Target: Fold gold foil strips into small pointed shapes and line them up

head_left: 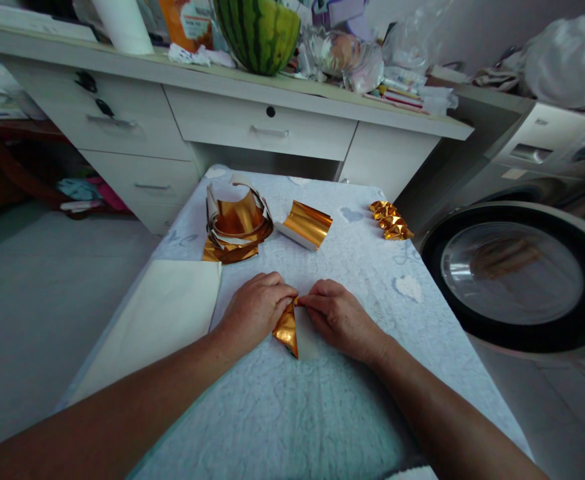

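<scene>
Between my hands, near the middle of the table, is a partly folded sheet of gold foil paper [286,331], with a pointed end toward me. My left hand [258,303] is closed on its upper left edge. The fingers of my right hand [339,313] pinch its upper right corner. Beside the foil, under my right fingers, a pale flat patch [307,339] shows; I cannot tell if it is the sheet's back. Fingertips partly hide the upper folds.
Behind my hands lie a curled stack of gold foil sheets [239,217] and a single curled sheet [308,223]. Several folded gold pieces [391,221] sit at the far right. White paper [162,300] lies left. An open washing machine door [515,267] stands beside the table.
</scene>
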### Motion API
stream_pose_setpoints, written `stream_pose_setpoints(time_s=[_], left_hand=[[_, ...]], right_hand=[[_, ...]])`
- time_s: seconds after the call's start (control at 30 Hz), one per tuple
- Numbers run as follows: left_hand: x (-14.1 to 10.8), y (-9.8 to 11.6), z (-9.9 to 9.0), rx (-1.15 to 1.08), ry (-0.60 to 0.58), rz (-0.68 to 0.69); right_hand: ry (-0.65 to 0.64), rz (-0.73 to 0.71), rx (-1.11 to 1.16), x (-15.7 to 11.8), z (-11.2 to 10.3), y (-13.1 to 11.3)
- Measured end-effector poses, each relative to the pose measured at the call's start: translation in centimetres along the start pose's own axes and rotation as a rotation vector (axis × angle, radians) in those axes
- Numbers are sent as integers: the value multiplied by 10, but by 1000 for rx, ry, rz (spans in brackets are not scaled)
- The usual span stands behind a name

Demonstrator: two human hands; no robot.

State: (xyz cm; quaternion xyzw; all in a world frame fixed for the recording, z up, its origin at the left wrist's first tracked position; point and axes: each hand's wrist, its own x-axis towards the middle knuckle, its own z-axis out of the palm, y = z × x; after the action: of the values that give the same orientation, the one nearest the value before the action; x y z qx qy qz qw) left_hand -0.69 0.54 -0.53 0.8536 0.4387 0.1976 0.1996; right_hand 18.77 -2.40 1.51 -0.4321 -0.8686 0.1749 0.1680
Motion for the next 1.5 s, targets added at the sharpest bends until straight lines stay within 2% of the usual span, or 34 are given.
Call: stream_pose_setpoints(time_s=[0.37, 0.83, 1.17, 1.37, 1.5], left_hand=[[1, -3, 2, -6, 4, 58], [0, -2, 1, 134, -1, 109], [-2, 0, -2, 319, -48, 180], [-3, -2, -2, 309, -54, 186], [-3, -3, -3, 216, -53, 139]], right_hand=[[-142, 61, -242, -2, 1, -13], [-102, 60, -150, -3, 2, -6], [-140, -23, -54, -7, -17, -1], [-194, -69, 30, -9, -28, 3], [-209, -85, 55, -10, -32, 4]])
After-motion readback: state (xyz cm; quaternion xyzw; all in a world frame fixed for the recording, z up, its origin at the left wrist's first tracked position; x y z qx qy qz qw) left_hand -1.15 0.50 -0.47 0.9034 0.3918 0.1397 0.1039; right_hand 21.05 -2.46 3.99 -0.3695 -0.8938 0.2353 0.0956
